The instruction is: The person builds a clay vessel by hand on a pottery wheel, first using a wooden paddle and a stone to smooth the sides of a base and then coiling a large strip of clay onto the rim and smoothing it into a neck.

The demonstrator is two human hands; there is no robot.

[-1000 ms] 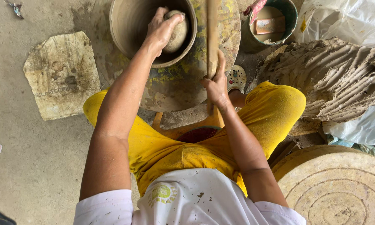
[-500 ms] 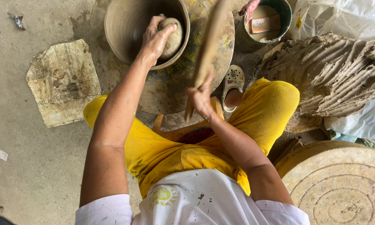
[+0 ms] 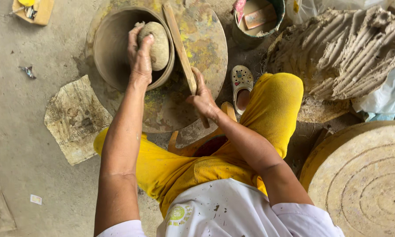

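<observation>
A small open cardboard box (image 3: 32, 9) sits on the floor at the top left, tan, with something yellow inside. A flattened, dirt-stained printed paper sack (image 3: 76, 118) — perhaps packaging — lies left of the knee. A small white paper tag (image 3: 36, 199) lies lower left.

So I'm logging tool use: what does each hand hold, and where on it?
Left hand cups a rounded stone over its top; right hand grips the wooden paddle at its lower end.

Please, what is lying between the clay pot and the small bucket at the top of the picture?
In the head view, the wooden paddle held by the right hand and a bare part of the round stained board lie between the clay pot and the bucket.
</observation>
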